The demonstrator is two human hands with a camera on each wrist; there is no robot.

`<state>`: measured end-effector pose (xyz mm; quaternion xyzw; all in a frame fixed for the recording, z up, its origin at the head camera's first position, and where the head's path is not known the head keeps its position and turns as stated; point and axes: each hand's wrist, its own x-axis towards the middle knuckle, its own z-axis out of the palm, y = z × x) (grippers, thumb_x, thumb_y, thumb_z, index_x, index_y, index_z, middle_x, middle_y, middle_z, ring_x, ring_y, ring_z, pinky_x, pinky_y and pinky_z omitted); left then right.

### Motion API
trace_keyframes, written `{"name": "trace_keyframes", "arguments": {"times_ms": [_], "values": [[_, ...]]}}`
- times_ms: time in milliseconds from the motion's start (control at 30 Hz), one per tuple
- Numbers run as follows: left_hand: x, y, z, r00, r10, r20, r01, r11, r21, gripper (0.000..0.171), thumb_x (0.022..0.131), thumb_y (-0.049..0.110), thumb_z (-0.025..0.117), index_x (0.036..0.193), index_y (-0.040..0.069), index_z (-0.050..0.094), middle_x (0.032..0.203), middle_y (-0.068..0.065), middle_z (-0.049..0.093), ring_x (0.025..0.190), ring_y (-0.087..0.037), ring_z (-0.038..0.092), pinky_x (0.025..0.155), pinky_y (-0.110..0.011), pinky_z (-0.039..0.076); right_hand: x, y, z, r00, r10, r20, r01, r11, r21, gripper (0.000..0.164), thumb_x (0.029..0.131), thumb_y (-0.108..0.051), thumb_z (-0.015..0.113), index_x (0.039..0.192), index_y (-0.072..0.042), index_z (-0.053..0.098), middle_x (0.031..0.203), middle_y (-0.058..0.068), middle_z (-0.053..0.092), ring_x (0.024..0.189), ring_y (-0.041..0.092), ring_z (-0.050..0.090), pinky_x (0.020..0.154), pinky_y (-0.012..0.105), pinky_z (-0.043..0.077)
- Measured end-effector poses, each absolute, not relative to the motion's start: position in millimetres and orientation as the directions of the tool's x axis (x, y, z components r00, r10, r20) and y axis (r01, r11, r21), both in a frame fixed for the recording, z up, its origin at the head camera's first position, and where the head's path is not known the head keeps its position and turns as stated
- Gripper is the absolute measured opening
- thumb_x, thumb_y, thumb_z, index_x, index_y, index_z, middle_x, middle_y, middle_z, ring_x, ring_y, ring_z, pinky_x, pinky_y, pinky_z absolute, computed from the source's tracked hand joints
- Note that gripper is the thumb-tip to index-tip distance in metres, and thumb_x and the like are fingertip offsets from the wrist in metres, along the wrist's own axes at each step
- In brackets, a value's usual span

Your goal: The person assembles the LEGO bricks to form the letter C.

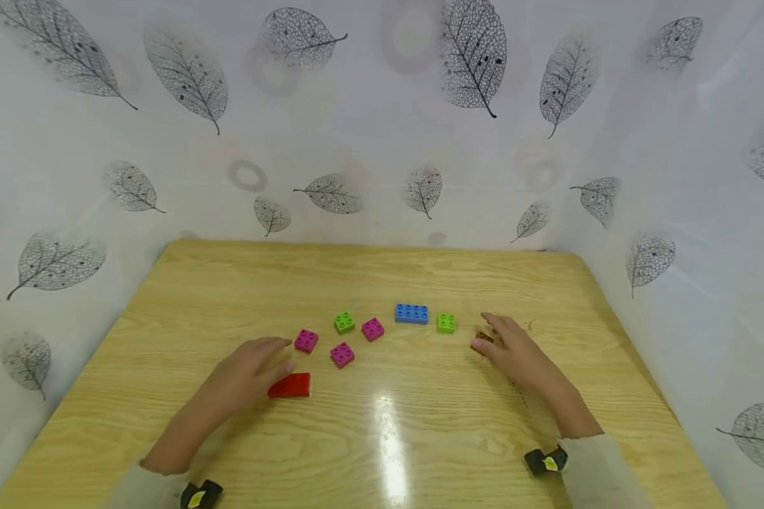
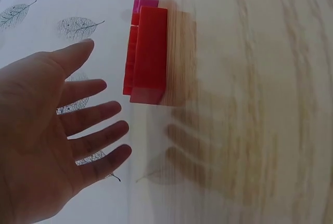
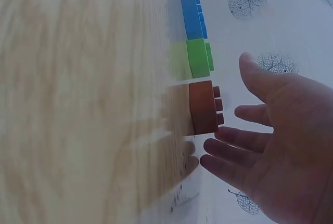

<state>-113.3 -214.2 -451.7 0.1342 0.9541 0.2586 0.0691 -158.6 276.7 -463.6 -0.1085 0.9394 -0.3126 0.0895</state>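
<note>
My left hand (image 1: 245, 373) hovers over the left end of a long red building brick (image 1: 295, 385), its fingers relaxed and apart. In the left wrist view the red brick (image 2: 151, 55) stands beyond the spread fingertips, with nothing held. On the other side, my right hand (image 1: 517, 355) is close to a brown building brick (image 1: 483, 337), partly covered by the fingers in the head view. The right wrist view shows the brown brick (image 3: 203, 108) with studs toward that hand, whose fingers are loosely extended and hold nothing.
Pink bricks (image 1: 342, 355) and a green brick (image 1: 344, 323) lie scattered left of centre on the wooden table (image 1: 420, 424). A blue brick (image 1: 412, 314) sits beside another green brick (image 1: 446, 323). Leaf-patterned white sheeting (image 1: 369, 141) surrounds the table's back and sides.
</note>
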Motion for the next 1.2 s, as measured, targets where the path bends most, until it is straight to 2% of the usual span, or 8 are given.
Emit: {"name": "trace_keyframes", "arguments": {"times_ms": [200, 300, 433, 567, 900, 1200], "values": [[-109.9, -221.9, -452.2, -0.95, 0.292, -0.108, 0.18, 0.798, 0.575, 0.055, 0.1, 0.052, 0.056, 0.141, 0.015, 0.057, 0.145, -0.014, 0.056, 0.137, -0.043, 0.047, 0.108, -0.064, 0.037, -157.6, 280.6, -462.8, -0.956, -0.273, -0.103, -0.145, 0.751, -0.645, 0.066, 0.1, -0.041, 0.061, 0.15, -0.002, 0.041, 0.144, 0.024, 0.047, 0.128, 0.041, 0.052, 0.099, 0.057, 0.048], [-107.6, -227.6, -453.9, -0.947, 0.293, -0.129, 0.156, 0.774, 0.614, 0.056, 0.098, 0.051, 0.06, 0.141, 0.016, 0.057, 0.143, -0.011, 0.057, 0.131, -0.038, 0.053, 0.105, -0.06, 0.043, -156.4, 280.9, -463.5, -0.961, -0.255, -0.109, -0.127, 0.753, -0.646, 0.058, 0.099, -0.033, 0.065, 0.144, 0.0, 0.047, 0.141, 0.023, 0.05, 0.125, 0.041, 0.054, 0.098, 0.056, 0.048], [-104.3, -234.1, -456.6, -0.942, 0.291, -0.165, 0.11, 0.735, 0.669, 0.057, 0.096, 0.046, 0.066, 0.142, 0.013, 0.057, 0.138, -0.009, 0.061, 0.119, -0.029, 0.061, 0.096, -0.052, 0.051, -155.7, 280.1, -464.0, -0.965, -0.235, -0.113, -0.109, 0.758, -0.643, 0.051, 0.097, -0.025, 0.069, 0.137, 0.0, 0.052, 0.136, 0.022, 0.053, 0.121, 0.038, 0.057, 0.097, 0.054, 0.049], [-101.1, -235.1, -459.0, -0.939, 0.298, -0.175, 0.091, 0.702, 0.706, 0.056, 0.094, 0.038, 0.071, 0.139, 0.008, 0.059, 0.133, -0.009, 0.065, 0.112, -0.024, 0.063, 0.094, -0.047, 0.052, -155.2, 279.5, -462.1, -0.968, -0.225, -0.11, -0.105, 0.764, -0.636, 0.048, 0.095, -0.021, 0.071, 0.134, 0.002, 0.054, 0.133, 0.021, 0.055, 0.119, 0.036, 0.058, 0.096, 0.053, 0.049], [-91.8, -238.2, -458.5, -0.948, 0.285, -0.141, 0.11, 0.709, 0.696, 0.051, 0.091, 0.036, 0.075, 0.132, 0.009, 0.065, 0.127, -0.007, 0.068, 0.109, -0.023, 0.064, 0.094, -0.045, 0.053, -153.9, 280.7, -461.7, -0.974, -0.21, -0.086, -0.111, 0.77, -0.628, 0.037, 0.096, -0.019, 0.071, 0.127, -0.003, 0.058, 0.124, 0.016, 0.064, 0.112, 0.031, 0.063, 0.092, 0.05, 0.052], [-93.2, -233.3, -462.0, -0.946, 0.284, -0.156, 0.106, 0.727, 0.679, 0.043, 0.092, 0.027, 0.075, 0.131, 0.011, 0.066, 0.129, -0.009, 0.067, 0.115, -0.029, 0.063, 0.099, -0.051, 0.05, -153.1, 282.1, -462.0, -0.974, -0.221, -0.051, -0.143, 0.77, -0.622, 0.033, 0.095, -0.016, 0.071, 0.123, -0.004, 0.061, 0.122, 0.015, 0.064, 0.11, 0.03, 0.064, 0.091, 0.05, 0.052]]}}
